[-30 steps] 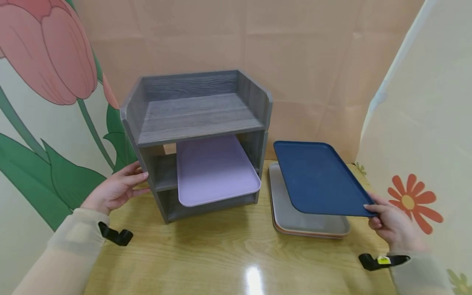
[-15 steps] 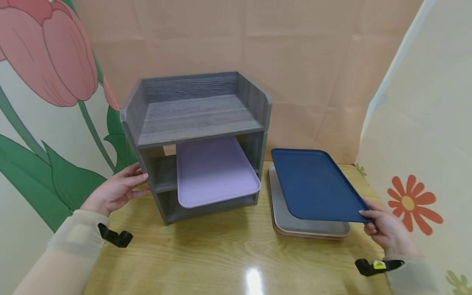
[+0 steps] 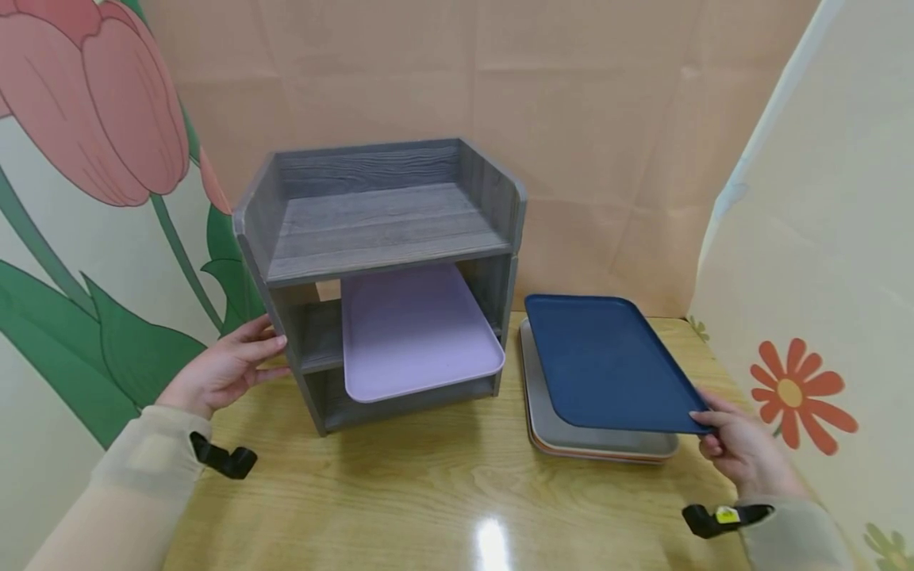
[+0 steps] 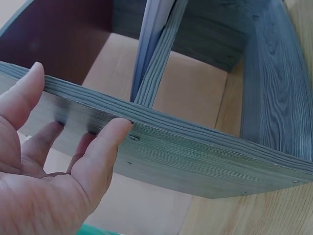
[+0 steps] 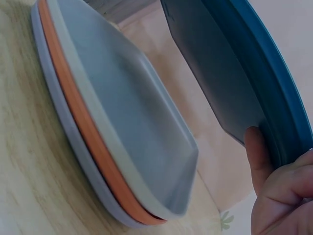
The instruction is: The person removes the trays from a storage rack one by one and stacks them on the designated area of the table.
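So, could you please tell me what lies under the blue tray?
Under the blue tray, held by the right hand, a stack of trays shows grey, orange and pale rims; its far part is covered.

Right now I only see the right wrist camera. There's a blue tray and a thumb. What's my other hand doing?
Observer: Your left hand rests on the side of a grey wooden shelf.
Operator: Is anything in the shelf?
Observer: Yes, a lilac tray lies on the middle level, sticking out in front.
Operator: Is my blue tray over the pile?
Observer: The blue tray is above the stacked trays, tilted; your right hand holds its near corner.
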The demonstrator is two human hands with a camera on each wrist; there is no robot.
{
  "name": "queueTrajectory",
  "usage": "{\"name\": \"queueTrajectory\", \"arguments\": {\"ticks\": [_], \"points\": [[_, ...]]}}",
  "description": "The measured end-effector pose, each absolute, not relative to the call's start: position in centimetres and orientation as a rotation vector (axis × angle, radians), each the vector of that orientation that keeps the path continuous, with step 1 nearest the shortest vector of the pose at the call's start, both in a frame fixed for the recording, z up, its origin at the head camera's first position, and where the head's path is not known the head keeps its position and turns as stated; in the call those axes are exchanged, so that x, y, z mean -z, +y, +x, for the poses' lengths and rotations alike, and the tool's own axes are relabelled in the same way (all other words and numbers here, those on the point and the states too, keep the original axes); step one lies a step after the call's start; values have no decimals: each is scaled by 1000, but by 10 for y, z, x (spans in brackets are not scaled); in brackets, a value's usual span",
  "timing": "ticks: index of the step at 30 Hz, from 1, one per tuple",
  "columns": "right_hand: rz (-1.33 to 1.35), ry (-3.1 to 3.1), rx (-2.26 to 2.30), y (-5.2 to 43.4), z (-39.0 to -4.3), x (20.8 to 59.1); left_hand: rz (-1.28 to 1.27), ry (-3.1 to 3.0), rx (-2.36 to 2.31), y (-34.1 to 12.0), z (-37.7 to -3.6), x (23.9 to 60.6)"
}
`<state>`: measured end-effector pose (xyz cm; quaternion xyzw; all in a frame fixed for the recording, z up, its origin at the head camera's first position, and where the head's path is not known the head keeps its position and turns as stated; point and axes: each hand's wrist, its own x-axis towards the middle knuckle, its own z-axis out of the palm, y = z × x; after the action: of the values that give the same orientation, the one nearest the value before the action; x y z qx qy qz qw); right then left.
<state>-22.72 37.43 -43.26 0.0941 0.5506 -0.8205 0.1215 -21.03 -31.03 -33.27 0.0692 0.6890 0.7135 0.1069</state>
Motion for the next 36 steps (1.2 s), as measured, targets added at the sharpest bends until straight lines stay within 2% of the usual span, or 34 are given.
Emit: {"name": "queueTrajectory", "arguments": {"ticks": [36], "points": [[538,1744,2198,354,-234,447,193,2016,-2107,-310,-211,332]]}}
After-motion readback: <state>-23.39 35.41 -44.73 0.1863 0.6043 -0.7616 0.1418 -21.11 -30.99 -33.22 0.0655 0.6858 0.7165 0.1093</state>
